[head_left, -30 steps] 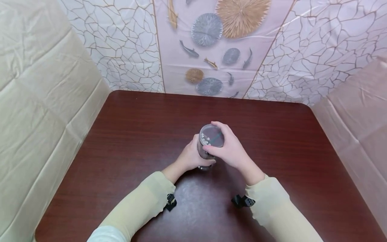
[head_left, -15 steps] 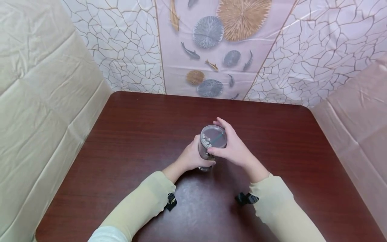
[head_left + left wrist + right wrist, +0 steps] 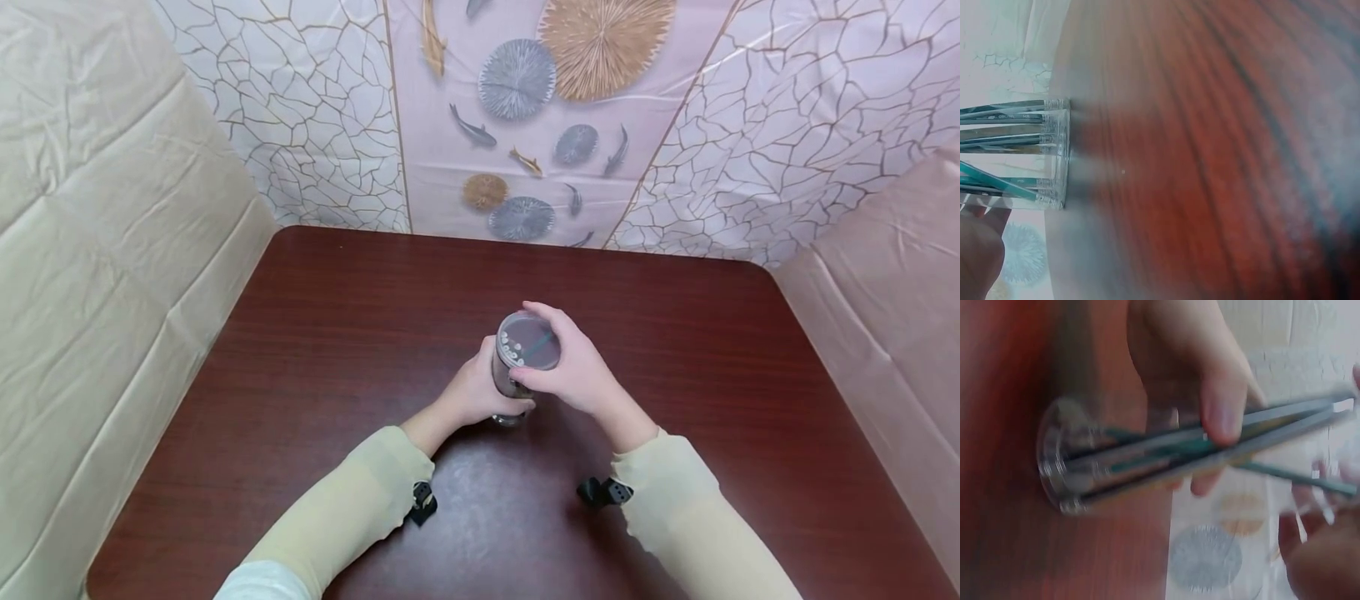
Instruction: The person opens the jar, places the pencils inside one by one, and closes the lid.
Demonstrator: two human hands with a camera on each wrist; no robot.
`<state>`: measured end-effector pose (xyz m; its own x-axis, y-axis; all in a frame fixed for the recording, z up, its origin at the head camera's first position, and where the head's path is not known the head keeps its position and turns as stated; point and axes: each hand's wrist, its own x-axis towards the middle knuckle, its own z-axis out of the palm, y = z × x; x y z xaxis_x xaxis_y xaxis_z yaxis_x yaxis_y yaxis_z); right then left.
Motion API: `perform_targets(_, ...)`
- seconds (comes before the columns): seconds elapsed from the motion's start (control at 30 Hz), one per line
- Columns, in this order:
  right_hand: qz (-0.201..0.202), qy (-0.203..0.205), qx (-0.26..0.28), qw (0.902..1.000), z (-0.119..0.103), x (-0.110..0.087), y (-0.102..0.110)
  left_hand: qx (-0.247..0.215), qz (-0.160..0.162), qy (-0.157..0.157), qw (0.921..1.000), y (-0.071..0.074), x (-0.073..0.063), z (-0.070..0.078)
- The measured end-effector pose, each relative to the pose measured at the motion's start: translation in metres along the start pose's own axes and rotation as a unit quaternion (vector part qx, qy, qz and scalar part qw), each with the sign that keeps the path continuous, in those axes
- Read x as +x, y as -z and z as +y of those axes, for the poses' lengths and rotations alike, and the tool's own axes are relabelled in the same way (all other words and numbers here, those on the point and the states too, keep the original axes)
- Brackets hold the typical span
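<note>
A clear cylindrical jar (image 3: 507,383) stands a little tilted near the middle of the table in the head view. My left hand (image 3: 474,387) grips its body from the left, thumb across the near side. Over the top, my right hand (image 3: 576,367) holds the round transparent lid (image 3: 534,337) by its rim, fingers on the far side and thumb on the near side. Thin pencil-like sticks (image 3: 1166,465), dark, grey and green, lean inside the jar in the right wrist view. The ridged jar bottom (image 3: 1057,187) shows close over the tabletop in the left wrist view.
The dark red-brown table (image 3: 360,292) extends around both hands. A patterned cloth (image 3: 472,150) hangs behind its far edge. Pale cloth walls stand at the left (image 3: 112,250) and right (image 3: 885,275).
Half a second ago the right hand's fingers lifted and shifted right off the lid's far rim; now they are back around it. The left hand and jar stay nearly in place.
</note>
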<state>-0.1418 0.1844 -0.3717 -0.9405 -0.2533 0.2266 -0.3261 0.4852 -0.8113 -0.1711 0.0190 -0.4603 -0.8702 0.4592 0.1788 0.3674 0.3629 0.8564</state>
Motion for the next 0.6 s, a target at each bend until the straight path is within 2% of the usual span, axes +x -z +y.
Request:
perform_targets(0.17, 0.078, -0.051, -0.079, 0.9926, -0.012, -0.007, -0.014, 0.003, 0.0, 0.002, 1.0, 0.0, 0.0, 0.0)
perform_targets(0.3, 0.097, -0.069, -0.104, 0.9874, -0.018, -0.01, -0.018, 0.003, -0.004, -0.001, 1.0, 0.001, 0.0, 0.001)
perform_targets(0.43, 0.059, -0.048, -0.087, 0.9933, -0.015, -0.012, -0.01, 0.007, -0.009, 0.001, 0.9999, 0.002, 0.0, 0.001)
perform_targets(0.5, 0.026, -0.021, -0.046, 0.9984, -0.01, -0.011, -0.002, 0.012, -0.012, 0.003, 0.9999, 0.002, 0.0, 0.001)
perform_targets(0.6, -0.027, 0.014, 0.012, 0.9995, 0.002, -0.005, 0.011, 0.015, -0.014, 0.002, 0.9998, 0.003, 0.0, 0.0)
